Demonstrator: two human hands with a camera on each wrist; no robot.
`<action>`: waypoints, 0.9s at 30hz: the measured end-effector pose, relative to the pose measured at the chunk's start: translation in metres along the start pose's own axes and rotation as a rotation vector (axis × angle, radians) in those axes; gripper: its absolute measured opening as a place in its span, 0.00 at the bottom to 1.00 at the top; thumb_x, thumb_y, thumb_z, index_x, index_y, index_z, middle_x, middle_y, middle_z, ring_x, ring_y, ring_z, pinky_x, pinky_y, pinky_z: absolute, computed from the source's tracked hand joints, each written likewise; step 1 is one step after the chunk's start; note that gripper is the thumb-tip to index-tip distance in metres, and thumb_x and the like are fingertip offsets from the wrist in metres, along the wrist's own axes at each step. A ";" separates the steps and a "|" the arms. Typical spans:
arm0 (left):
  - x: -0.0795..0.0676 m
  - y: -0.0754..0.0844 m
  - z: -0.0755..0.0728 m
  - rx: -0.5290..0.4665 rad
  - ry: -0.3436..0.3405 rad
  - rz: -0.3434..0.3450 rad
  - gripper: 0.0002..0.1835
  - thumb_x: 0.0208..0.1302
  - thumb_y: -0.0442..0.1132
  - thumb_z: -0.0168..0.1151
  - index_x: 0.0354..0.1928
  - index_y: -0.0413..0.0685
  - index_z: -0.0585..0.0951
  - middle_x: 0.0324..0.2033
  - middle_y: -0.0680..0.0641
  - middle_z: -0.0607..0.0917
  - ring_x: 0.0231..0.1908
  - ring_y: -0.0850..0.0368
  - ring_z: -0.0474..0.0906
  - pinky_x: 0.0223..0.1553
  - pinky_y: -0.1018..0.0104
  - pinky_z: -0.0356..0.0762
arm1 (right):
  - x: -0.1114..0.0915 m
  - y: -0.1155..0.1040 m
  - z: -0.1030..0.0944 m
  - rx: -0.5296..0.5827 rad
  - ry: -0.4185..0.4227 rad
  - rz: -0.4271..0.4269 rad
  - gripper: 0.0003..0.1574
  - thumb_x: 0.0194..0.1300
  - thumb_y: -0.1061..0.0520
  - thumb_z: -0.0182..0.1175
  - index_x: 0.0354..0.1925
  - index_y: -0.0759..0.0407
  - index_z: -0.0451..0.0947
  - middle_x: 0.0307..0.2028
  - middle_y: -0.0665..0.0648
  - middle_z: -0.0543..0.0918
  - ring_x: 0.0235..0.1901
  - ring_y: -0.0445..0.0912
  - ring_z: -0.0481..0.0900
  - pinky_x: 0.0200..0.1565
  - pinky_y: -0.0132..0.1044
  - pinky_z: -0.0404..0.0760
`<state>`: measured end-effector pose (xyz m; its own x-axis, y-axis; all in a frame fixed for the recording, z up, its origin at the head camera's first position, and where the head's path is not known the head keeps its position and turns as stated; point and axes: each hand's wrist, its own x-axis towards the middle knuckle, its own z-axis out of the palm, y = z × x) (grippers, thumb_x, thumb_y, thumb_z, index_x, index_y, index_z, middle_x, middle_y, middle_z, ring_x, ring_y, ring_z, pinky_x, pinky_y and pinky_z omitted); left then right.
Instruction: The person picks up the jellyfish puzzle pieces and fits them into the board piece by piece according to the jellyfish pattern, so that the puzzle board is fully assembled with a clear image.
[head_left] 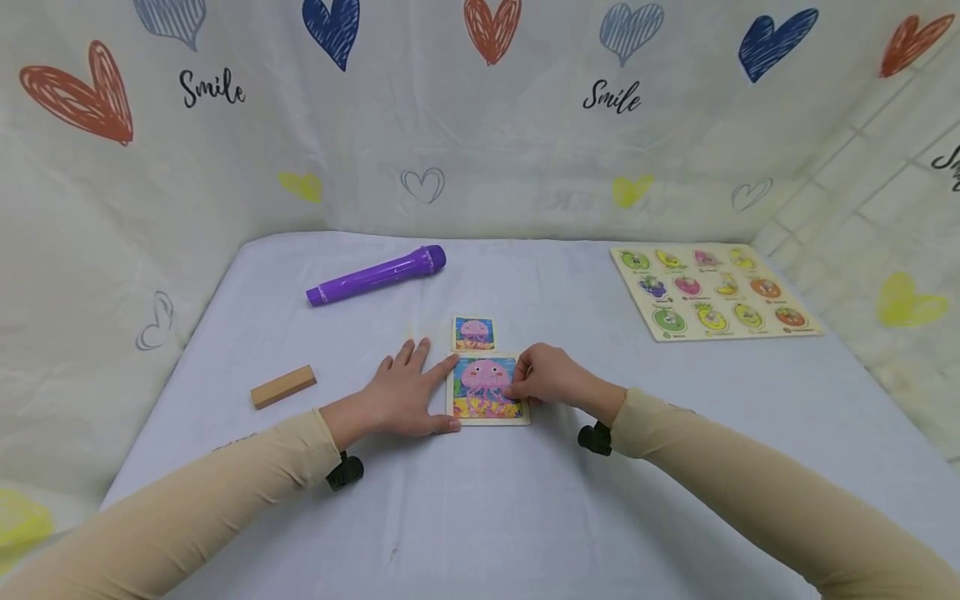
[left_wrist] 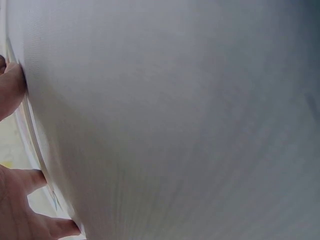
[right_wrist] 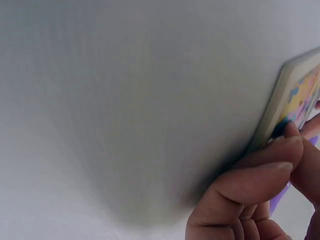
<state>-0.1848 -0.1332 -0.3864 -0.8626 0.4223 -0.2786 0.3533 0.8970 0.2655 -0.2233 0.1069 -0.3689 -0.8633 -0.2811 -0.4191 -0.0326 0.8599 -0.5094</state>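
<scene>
A square jellyfish puzzle (head_left: 483, 404) in a pale frame lies flat at the middle of the table. Its picture shows a pink jellyfish on blue and yellow. Just beyond it lies a smaller jellyfish card (head_left: 474, 334) with the same picture. My left hand (head_left: 405, 396) rests spread on the cloth, its forefinger and thumb at the puzzle's left edge. At the right edge, my right hand (head_left: 551, 377) has curled fingers, thumb and fingertips pinching over the picture. The right wrist view shows those fingertips (right_wrist: 280, 150) against the frame; what exactly lies between them is hidden.
A purple toy microphone (head_left: 375, 276) lies at the back left. Nearer, on the left, is a wooden block (head_left: 283, 387). A fruit picture board (head_left: 716, 292) lies at the back right. A printed cloth backdrop (head_left: 525, 142) rises behind the white-covered table (head_left: 480, 517).
</scene>
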 end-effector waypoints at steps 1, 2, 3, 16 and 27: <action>0.000 0.000 0.000 0.002 0.000 -0.001 0.51 0.64 0.67 0.63 0.82 0.57 0.53 0.80 0.30 0.45 0.79 0.28 0.40 0.73 0.28 0.49 | 0.001 -0.001 -0.001 -0.003 -0.012 0.005 0.16 0.66 0.50 0.70 0.29 0.58 0.79 0.23 0.51 0.77 0.26 0.43 0.74 0.28 0.30 0.70; 0.000 0.000 0.000 0.002 -0.001 -0.002 0.51 0.64 0.67 0.63 0.82 0.57 0.53 0.80 0.30 0.45 0.79 0.28 0.40 0.73 0.28 0.49 | 0.002 -0.002 -0.002 0.001 -0.023 0.011 0.15 0.66 0.51 0.70 0.29 0.58 0.79 0.23 0.51 0.77 0.25 0.43 0.74 0.28 0.30 0.70; 0.000 0.000 0.000 0.002 -0.001 -0.003 0.51 0.64 0.67 0.63 0.82 0.57 0.53 0.80 0.30 0.45 0.79 0.28 0.40 0.73 0.28 0.49 | 0.003 -0.003 -0.003 -0.001 -0.033 0.013 0.15 0.66 0.51 0.70 0.29 0.58 0.78 0.23 0.51 0.77 0.25 0.43 0.74 0.28 0.30 0.71; 0.001 -0.001 0.001 0.000 0.001 0.003 0.51 0.64 0.68 0.63 0.82 0.57 0.54 0.80 0.29 0.46 0.79 0.28 0.41 0.73 0.28 0.50 | 0.005 -0.003 -0.002 -0.011 -0.030 0.044 0.20 0.66 0.46 0.70 0.27 0.57 0.76 0.20 0.51 0.76 0.22 0.42 0.73 0.26 0.31 0.70; 0.002 0.000 0.001 -0.001 -0.003 -0.002 0.51 0.64 0.68 0.63 0.82 0.57 0.54 0.80 0.30 0.46 0.79 0.28 0.41 0.73 0.28 0.50 | 0.005 0.000 0.002 -0.036 0.013 0.028 0.21 0.64 0.45 0.72 0.27 0.56 0.77 0.19 0.50 0.75 0.20 0.42 0.72 0.25 0.31 0.67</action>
<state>-0.1859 -0.1326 -0.3877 -0.8625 0.4205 -0.2817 0.3508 0.8978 0.2662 -0.2272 0.1046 -0.3724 -0.8708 -0.2515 -0.4224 -0.0266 0.8821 -0.4704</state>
